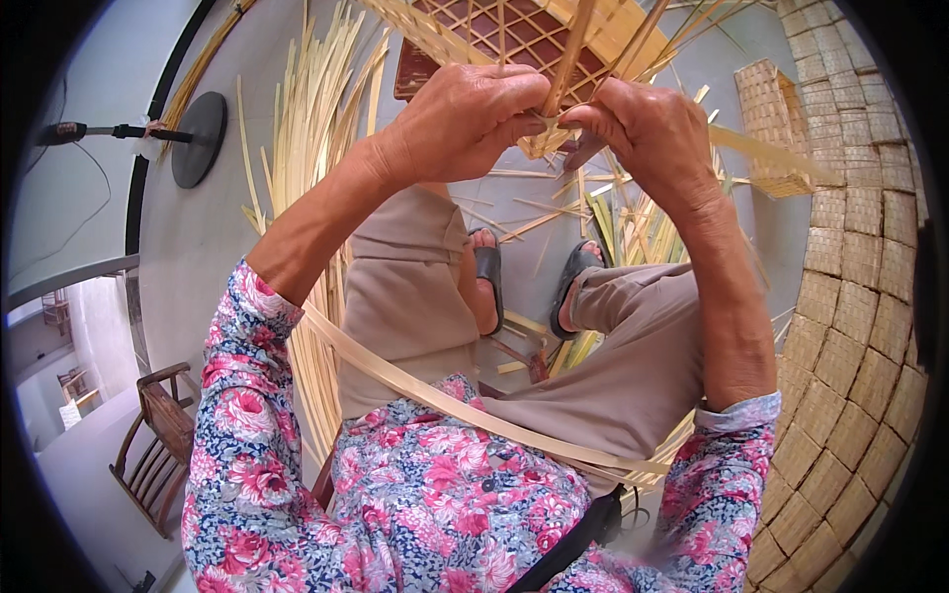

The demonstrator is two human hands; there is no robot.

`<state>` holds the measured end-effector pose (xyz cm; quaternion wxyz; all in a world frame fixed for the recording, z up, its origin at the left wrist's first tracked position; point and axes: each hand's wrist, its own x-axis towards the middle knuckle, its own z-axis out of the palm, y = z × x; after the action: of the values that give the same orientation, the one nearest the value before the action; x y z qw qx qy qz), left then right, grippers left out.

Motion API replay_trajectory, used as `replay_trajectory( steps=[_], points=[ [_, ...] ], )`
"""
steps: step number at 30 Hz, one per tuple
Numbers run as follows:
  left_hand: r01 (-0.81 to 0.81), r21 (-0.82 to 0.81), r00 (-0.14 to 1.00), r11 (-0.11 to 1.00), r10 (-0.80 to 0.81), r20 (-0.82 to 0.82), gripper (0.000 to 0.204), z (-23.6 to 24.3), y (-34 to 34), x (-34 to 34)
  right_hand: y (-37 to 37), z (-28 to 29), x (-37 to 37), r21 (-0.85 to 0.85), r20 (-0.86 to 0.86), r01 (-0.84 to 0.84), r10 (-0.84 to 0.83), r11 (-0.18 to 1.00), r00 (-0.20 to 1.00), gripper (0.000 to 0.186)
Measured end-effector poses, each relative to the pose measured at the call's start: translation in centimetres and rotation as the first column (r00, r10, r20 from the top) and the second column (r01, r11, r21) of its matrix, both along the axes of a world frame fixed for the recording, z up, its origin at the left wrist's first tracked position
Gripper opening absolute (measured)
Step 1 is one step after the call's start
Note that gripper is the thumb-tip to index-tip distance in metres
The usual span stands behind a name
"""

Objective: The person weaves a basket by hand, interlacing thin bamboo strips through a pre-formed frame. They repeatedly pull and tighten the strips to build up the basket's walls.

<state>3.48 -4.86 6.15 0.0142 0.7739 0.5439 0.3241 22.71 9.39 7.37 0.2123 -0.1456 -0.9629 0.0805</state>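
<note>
Looking down in the head view, I see the left hand (479,114) and the right hand (650,128) close together, both pinching the near corner of a woven piece (502,42) with thumb and finger, out past the knees. Lots of loose strips (321,99) lie on the gray floor (262,54) to the left, and a small woven box (766,114) sits on the right, beside many woven squares (852,296).
</note>
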Motion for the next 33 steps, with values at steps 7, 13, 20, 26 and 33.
replay_trajectory(
  steps=[7,13,20,26,33],
  points=[
    [0.118,0.067,0.988,0.991,-0.110,-0.107,0.035,1.6,-1.0,0.0,1.0,0.1,0.0,0.040,-0.113,-0.227,0.230,0.973,0.967,0.048],
    [0.161,-0.063,0.985,0.985,-0.164,-0.044,0.034,3.0,-1.3,0.5,0.8,0.9,0.6,-0.075,-0.043,-0.300,0.297,0.951,0.954,0.031],
    [0.143,-0.117,0.989,0.983,-0.139,0.041,0.026,2.4,-0.4,-0.5,0.5,-0.1,-0.4,0.020,-0.159,-0.205,0.206,0.978,0.966,0.047],
    [-0.058,-0.148,0.953,0.987,0.099,0.287,0.019,0.9,0.2,-1.6,0.7,0.1,-2.4,0.136,-0.120,-0.008,0.024,0.991,0.993,0.042],
    [-0.325,-0.072,0.859,0.943,0.326,0.395,0.013,-1.1,0.6,-2.4,-1.2,-0.3,-2.6,-0.120,-0.345,0.105,-0.140,0.987,0.928,0.012]
  ],
)
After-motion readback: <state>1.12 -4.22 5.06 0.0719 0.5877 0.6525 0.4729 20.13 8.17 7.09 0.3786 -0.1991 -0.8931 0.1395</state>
